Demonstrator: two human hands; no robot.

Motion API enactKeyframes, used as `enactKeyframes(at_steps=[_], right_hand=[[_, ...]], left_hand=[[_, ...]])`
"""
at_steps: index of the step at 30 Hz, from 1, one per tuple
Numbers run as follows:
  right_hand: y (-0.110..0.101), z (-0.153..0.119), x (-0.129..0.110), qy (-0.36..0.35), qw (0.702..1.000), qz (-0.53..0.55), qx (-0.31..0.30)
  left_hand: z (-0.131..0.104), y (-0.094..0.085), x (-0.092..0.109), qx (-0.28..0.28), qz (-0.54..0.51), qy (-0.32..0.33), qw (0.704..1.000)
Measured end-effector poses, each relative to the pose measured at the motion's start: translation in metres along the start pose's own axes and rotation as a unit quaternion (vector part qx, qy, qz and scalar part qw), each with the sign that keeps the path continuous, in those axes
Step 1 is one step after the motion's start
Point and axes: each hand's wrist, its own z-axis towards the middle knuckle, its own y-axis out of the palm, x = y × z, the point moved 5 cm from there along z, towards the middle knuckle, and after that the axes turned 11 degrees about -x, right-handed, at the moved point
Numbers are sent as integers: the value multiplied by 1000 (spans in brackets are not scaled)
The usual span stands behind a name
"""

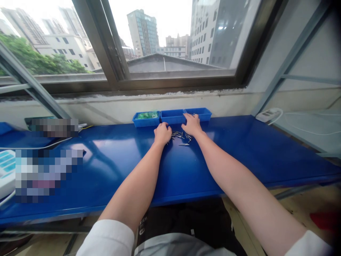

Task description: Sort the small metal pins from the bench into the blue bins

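Observation:
Several small metal pieces (178, 135) lie scattered on the blue table (176, 170) between my hands. My left hand (163, 133) rests at their left side with its fingers curled down; what its fingertips hold, if anything, is hidden. My right hand (193, 124) reaches over the near edge of the right-hand blue bin (205, 114), thumb and fingers apart. Beside that bin stands the middle blue bin (173, 116), and at the left a third blue bin (146, 122) holds green packets (147, 115) in clear plastic.
Power strips lie at the far left (7, 167) and the back right (269, 114), with white cables. Two blurred-out items are on the table's left part. A windowed wall runs behind the bins, and metal frame posts stand at both sides.

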Motion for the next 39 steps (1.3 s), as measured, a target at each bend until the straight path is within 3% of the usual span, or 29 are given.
enactKeyframes(at_steps=[6,13,18,22,39], right_hand=[[13,5,12,5,999,11,-46],[-2,0,-4,-42,999,23,-2],[5,-10,-21,-93,984,52,-141],[11,-13,-27,-112,972,69,-195],[18,-11,-21,-80,966,141,-201]], left_hand=[[2,7,0,-41,19,23,999],[2,10,3,-76,28,59,995],[1,12,4,-84,39,70,993],[1,13,5,-90,30,86,992],[-1,11,8,-92,25,100,990]])
